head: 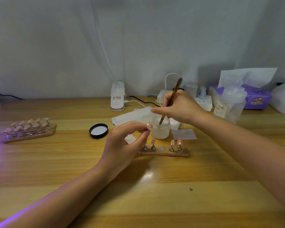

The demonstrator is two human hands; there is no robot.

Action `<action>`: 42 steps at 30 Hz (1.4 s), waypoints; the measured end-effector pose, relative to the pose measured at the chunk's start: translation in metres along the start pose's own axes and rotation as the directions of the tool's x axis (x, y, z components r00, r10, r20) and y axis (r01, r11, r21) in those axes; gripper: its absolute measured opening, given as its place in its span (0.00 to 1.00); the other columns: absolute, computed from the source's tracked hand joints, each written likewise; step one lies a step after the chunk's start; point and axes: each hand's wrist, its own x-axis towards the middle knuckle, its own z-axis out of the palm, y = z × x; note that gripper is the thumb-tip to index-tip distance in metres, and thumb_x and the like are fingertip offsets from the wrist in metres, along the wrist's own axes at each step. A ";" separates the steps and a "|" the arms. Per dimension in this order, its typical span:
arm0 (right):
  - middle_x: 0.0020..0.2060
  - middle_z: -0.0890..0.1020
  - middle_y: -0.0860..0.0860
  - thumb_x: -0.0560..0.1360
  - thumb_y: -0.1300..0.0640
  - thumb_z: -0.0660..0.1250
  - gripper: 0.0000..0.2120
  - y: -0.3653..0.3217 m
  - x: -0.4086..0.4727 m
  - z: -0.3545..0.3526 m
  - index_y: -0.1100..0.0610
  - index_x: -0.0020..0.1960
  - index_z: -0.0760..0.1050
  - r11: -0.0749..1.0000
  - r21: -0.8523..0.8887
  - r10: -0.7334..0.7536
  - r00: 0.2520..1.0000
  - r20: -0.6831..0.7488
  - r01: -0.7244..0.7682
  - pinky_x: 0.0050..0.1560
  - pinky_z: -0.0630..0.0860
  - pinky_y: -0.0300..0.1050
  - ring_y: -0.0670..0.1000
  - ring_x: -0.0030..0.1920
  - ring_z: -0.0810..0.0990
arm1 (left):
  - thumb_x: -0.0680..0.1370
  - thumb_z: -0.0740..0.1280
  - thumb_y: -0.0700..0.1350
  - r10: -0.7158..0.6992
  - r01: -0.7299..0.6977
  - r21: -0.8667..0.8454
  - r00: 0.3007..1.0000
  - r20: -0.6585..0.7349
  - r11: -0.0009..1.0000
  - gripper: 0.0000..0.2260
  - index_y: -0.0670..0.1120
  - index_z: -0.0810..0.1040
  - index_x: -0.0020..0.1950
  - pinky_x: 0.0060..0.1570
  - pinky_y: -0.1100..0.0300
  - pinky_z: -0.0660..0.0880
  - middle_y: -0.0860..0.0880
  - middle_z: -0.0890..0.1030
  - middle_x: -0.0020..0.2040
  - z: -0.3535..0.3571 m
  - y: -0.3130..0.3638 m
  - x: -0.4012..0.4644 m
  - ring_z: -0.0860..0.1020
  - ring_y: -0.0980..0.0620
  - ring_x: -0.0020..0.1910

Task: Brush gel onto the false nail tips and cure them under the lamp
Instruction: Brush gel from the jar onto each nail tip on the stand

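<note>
The left hand pinches a glossy pink nail tip beside the frosted round jar. The right hand grips a slim wooden brush, bristles dipped inside. A clear bottle reads "NAIL".

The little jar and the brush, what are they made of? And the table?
The jar looks like cloudy see-through plastic, though it could be frosted glass: you can see white stuff through its wall. The brush in the right hand has a brown streaky handle, probably wood. The table looks like varnished wood: yellow planks with grain lines and a shiny light spot.
</note>
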 end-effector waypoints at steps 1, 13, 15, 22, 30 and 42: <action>0.25 0.75 0.47 0.69 0.50 0.73 0.15 0.001 0.000 -0.004 0.54 0.30 0.70 0.998 0.063 0.015 0.999 -0.035 -0.012 0.29 0.71 0.31 0.41 0.27 0.75 | 0.72 0.69 0.37 -0.008 0.008 -0.003 1.000 -0.001 1.000 0.11 0.50 0.78 0.51 0.46 0.68 0.75 0.53 0.82 0.43 0.000 0.000 0.000 0.80 0.58 0.44; 0.19 0.77 0.44 0.71 0.57 0.71 0.11 0.021 -0.016 -0.030 0.57 0.33 0.72 0.895 0.421 0.207 0.973 -0.106 -0.144 0.22 0.68 0.29 0.39 0.22 0.76 | 0.72 0.69 0.36 -0.048 0.048 -0.003 0.999 -0.003 0.999 0.10 0.49 0.80 0.48 0.47 0.71 0.72 0.53 0.82 0.43 0.000 -0.001 -0.001 0.80 0.59 0.44; 0.20 0.77 0.44 0.71 0.58 0.71 0.11 0.023 -0.020 -0.032 0.57 0.33 0.72 0.895 0.423 0.200 0.974 -0.104 -0.139 0.23 0.69 0.29 0.39 0.23 0.76 | 0.72 0.69 0.36 -0.050 0.050 0.003 0.999 0.001 0.999 0.09 0.48 0.80 0.49 0.47 0.70 0.73 0.52 0.83 0.43 0.000 -0.001 -0.002 0.80 0.59 0.44; 0.26 0.78 0.48 0.73 0.52 0.68 0.10 0.024 -0.039 -0.037 0.54 0.35 0.73 0.898 0.429 0.232 0.934 -0.271 -0.099 0.26 0.70 0.29 0.39 0.25 0.75 | 0.72 0.69 0.34 -0.022 0.022 0.019 1.000 0.013 1.000 0.11 0.47 0.79 0.50 0.48 0.71 0.73 0.52 0.82 0.44 0.000 -0.002 -0.001 0.79 0.59 0.46; 0.41 0.79 0.41 0.76 0.46 0.56 0.09 0.019 -0.095 0.004 0.47 0.46 0.74 0.933 0.232 -0.162 0.896 -0.413 0.276 0.43 0.73 0.29 0.38 0.43 0.78 | 0.71 0.67 0.37 0.003 -0.003 0.014 0.999 0.037 1.000 0.10 0.47 0.79 0.51 0.46 0.67 0.74 0.51 0.81 0.43 0.000 -0.002 -0.001 0.78 0.58 0.43; 0.39 0.74 0.35 0.80 0.45 0.48 0.26 0.012 -0.097 0.022 0.56 0.42 0.80 0.890 0.009 -0.403 0.796 -0.452 0.456 0.49 0.67 0.40 0.37 0.42 0.74 | 0.72 0.67 0.40 -0.010 0.007 0.056 0.998 0.058 0.998 0.09 0.50 0.80 0.50 0.47 0.39 0.72 0.54 0.81 0.45 0.004 -0.003 -0.003 0.78 0.57 0.46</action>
